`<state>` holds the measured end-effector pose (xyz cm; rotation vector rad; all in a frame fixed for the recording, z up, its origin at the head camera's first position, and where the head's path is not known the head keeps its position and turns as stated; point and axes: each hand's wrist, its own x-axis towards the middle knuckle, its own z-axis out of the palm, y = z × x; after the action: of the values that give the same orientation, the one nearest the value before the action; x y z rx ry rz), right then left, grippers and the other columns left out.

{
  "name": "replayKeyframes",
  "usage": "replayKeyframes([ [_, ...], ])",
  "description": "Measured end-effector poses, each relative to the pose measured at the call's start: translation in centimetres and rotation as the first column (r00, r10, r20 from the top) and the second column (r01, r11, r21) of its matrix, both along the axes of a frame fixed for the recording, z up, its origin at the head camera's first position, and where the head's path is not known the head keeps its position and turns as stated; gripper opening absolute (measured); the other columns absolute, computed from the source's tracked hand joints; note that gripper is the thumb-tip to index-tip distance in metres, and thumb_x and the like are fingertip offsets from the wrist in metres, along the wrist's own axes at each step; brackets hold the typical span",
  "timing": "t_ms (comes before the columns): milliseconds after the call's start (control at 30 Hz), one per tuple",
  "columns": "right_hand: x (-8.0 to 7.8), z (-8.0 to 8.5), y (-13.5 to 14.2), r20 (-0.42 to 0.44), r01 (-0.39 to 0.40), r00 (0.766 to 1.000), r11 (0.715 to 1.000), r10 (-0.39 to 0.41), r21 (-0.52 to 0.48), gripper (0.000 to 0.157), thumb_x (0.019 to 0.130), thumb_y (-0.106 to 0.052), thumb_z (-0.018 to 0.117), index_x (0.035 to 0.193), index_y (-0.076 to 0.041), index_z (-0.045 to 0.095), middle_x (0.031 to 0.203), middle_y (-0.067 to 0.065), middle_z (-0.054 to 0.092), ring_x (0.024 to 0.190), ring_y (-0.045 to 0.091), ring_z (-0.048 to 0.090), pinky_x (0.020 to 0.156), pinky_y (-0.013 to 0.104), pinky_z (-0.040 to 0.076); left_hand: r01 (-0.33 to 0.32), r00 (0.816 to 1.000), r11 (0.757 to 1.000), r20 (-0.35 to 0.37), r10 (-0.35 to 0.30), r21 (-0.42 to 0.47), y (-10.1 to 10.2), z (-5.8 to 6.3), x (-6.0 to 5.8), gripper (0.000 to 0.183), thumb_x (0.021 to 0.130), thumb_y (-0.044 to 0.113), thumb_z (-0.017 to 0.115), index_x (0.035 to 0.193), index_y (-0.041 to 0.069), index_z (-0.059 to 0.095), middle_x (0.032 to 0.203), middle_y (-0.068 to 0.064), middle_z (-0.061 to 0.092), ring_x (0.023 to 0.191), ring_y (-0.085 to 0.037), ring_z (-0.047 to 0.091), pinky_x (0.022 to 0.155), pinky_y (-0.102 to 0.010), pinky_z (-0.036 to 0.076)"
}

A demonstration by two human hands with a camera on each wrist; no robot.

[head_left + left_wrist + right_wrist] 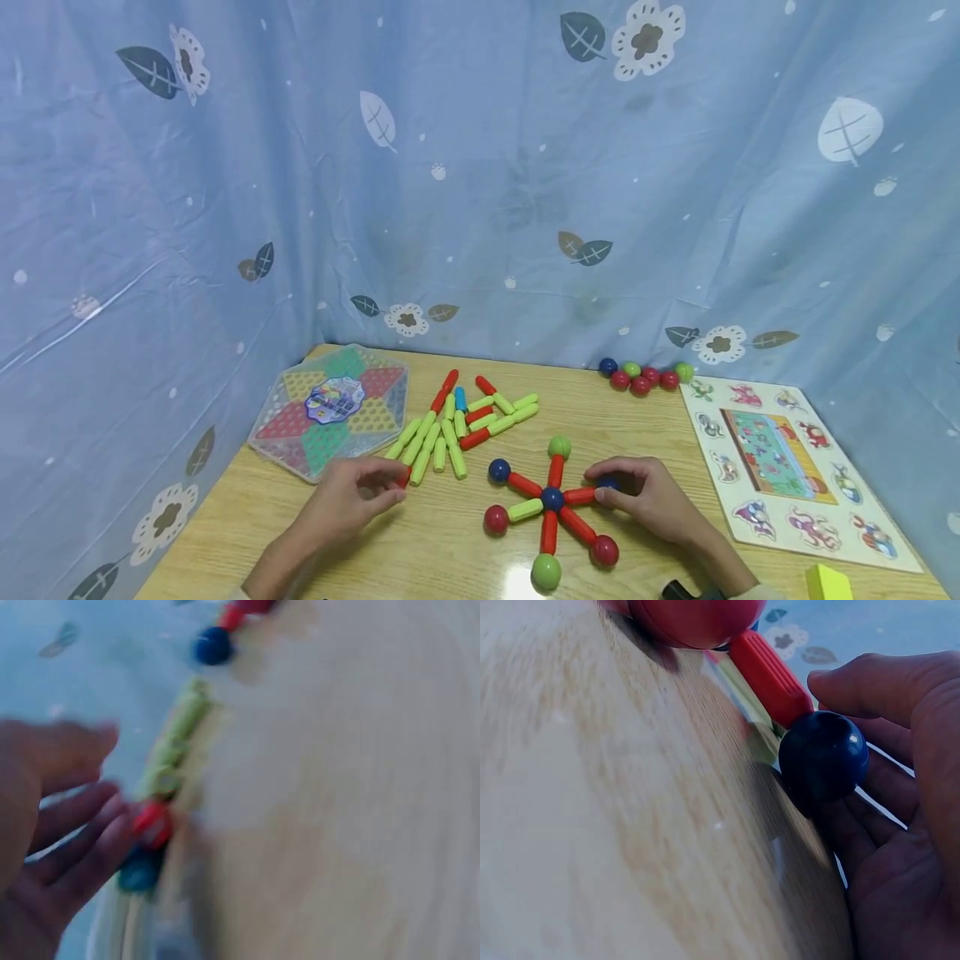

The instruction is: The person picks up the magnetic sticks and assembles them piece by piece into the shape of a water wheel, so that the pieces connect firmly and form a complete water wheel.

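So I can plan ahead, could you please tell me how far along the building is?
Done: a blue hub joins six rods, each apparently tipped with a ball. In hand: the right hand is cupped around a blue end ball; the left hand is at a red piece. Remaining, perhaps: loose rods and spare balls, lying unattached.

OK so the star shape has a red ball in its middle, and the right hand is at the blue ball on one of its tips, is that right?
Not quite: the middle ball is blue, not red, as the head view shows. The right hand is indeed at the blue ball on one tip of the star shape.
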<state>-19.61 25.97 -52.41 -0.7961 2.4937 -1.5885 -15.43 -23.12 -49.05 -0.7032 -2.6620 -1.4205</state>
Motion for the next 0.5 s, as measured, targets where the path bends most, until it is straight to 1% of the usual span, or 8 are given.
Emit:
replayKeyframes([
  [33,0.0,0.0,0.0,-0.002,-0.004,1.0,1.0,0.004,-0.001,0.023,0.102,-0.014,0.078,0.124,-0.011,0.081,0.119,0.006,0.082,0.11,0.006,0.073,0.095,0.02,0.056,-0.052,0.996,0.996,-0.071,0.047,-0.079,0.5,-0.2,-0.1,0.024,0.094,0.014,0.088,0.115,0.005,0.082,0.101,-0.004,0.081,0.083,-0.004,0.071,0.072,-0.023,0.062],
  [100,0.0,0.0,0.0,-0.007,-0.013,1.0,1.0,0.013,-0.005,0.023,0.102,-0.014,0.078,0.125,-0.01,0.08,0.119,0.007,0.082,0.111,0.007,0.073,0.095,0.02,0.057,-0.172,0.97,0.957,-0.208,0.123,-0.234,1.5,-0.4,-0.2,0.023,0.09,0.015,0.092,0.11,0.008,0.082,0.096,0.002,0.076,0.078,-0.002,0.065,0.066,-0.022,0.057],
  [167,-0.1,-0.1,0.0,0.001,-0.015,1.0,1.0,0.016,-0.012,0.024,0.102,-0.013,0.078,0.125,-0.009,0.08,0.119,0.007,0.082,0.111,0.007,0.074,0.095,0.02,0.057,-0.275,0.94,0.889,-0.297,0.169,-0.367,2.3,-0.4,-0.1,0.024,0.088,0.015,0.093,0.109,0.009,0.082,0.093,0.004,0.071,0.077,-0.004,0.06,0.065,-0.023,0.052],
  [233,-0.1,-0.1,0.0,0.013,-0.013,1.0,1.0,0.013,-0.017,0.024,0.102,-0.014,0.078,0.125,-0.009,0.08,0.12,0.007,0.082,0.11,0.007,0.074,0.095,0.02,0.057,-0.348,0.918,0.811,-0.346,0.194,-0.47,3.0,-0.2,0.2,0.023,0.086,0.013,0.093,0.105,0.009,0.081,0.09,0.003,0.066,0.077,-0.008,0.058,0.065,-0.026,0.051],
  [267,-0.1,-0.1,0.0,0.012,-0.013,1.0,1.0,0.013,-0.016,0.024,0.102,-0.014,0.078,0.125,-0.008,0.08,0.12,0.008,0.082,0.11,0.007,0.074,0.095,0.02,0.058,-0.369,0.911,0.777,-0.362,0.196,-0.51,3.3,-0.1,0.4,0.02,0.087,0.012,0.092,0.103,0.009,0.08,0.088,0.002,0.064,0.077,-0.01,0.059,0.064,-0.028,0.052],
  [333,-0.1,-0.1,0.0,0.023,-0.004,1.0,1.0,0.005,-0.014,0.024,0.102,-0.014,0.078,0.125,-0.009,0.08,0.12,0.007,0.082,0.111,0.007,0.074,0.095,0.02,0.057,-0.39,0.906,0.727,-0.379,0.191,-0.565,3.7,0.2,0.7,0.016,0.089,0.008,0.089,0.099,0.008,0.078,0.084,0.0,0.061,0.073,-0.014,0.059,0.06,-0.031,0.052],
  [433,-0.1,-0.2,0.1,0.023,-0.007,1.0,1.0,0.007,-0.012,0.024,0.102,-0.014,0.077,0.125,-0.009,0.08,0.12,0.007,0.082,0.111,0.007,0.074,0.096,0.02,0.057,-0.393,0.912,0.697,-0.349,0.214,-0.6,4.0,0.7,1.1,0.015,0.09,0.003,0.084,0.103,0.005,0.077,0.084,-0.004,0.06,0.071,-0.016,0.059,0.058,-0.034,0.052],
  [500,-0.1,-0.2,0.2,0.03,-0.009,1.0,1.0,0.01,-0.02,0.023,0.103,-0.014,0.077,0.125,-0.008,0.08,0.12,0.008,0.082,0.111,0.007,0.074,0.096,0.02,0.058,-0.379,0.924,0.715,-0.287,0.253,-0.588,4.0,1.0,1.3,0.018,0.09,0.001,0.081,0.108,0.003,0.077,0.087,-0.005,0.061,0.072,-0.015,0.058,0.06,-0.034,0.053],
])
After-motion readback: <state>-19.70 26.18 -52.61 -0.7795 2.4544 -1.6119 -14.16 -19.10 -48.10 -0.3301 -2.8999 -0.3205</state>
